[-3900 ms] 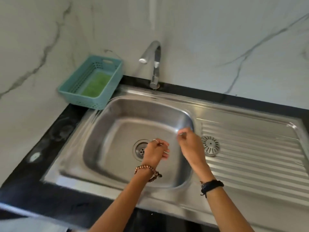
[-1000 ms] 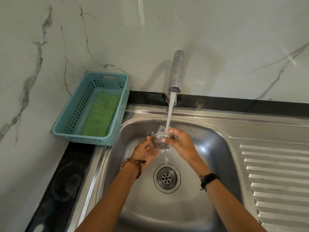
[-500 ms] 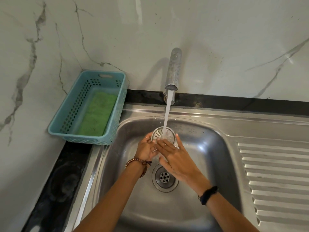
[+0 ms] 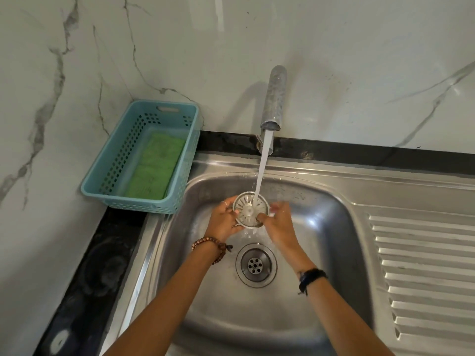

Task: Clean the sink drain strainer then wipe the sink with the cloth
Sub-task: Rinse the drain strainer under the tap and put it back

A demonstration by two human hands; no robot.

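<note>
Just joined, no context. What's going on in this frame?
A person holds the round drain strainer in both hands, left hand and right hand, under running water from the faucet, above the open drain in the steel sink. The green cloth lies untouched in the blue basket at the sink's left, so wiping hasn't begun.

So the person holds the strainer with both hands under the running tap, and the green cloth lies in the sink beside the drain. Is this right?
Not quite. In the head view the green cloth lies in the blue basket on the counter, not in the sink. The rest holds: left hand and right hand hold the strainer under the running tap.
</note>
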